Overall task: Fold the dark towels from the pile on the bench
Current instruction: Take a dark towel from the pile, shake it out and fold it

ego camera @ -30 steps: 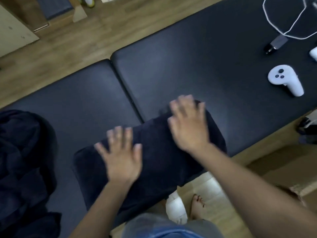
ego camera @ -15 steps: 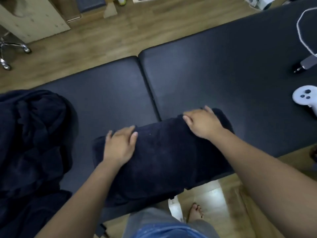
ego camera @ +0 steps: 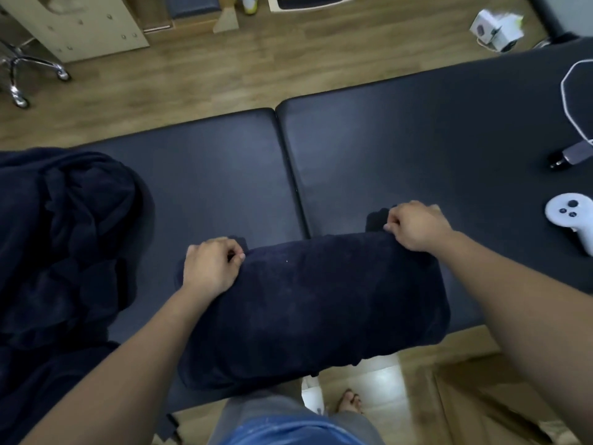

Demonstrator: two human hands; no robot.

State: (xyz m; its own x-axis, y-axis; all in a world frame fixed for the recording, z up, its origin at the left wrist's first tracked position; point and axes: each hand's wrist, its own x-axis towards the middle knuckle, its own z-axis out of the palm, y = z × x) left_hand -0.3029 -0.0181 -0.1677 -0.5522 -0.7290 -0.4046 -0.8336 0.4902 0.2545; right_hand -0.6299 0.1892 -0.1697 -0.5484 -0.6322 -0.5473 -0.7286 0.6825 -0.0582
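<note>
Midway on one towel [ego camera: 305,300]: doubled on the bench [ego camera: 208,175], near edge hanging over, probably needing more folds. Left to do: the pile [ego camera: 64,252], well left of the left hand [ego camera: 210,268]. Left hand and right hand [ego camera: 417,228] curled, pinching the towel's far corners. Rest of towel spread nearward from the fingers [ego camera: 237,256].

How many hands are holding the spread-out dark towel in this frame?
2. The left hand pinches the towel at its far edge near the left end; the right hand pinches the far edge near the right end.
</note>
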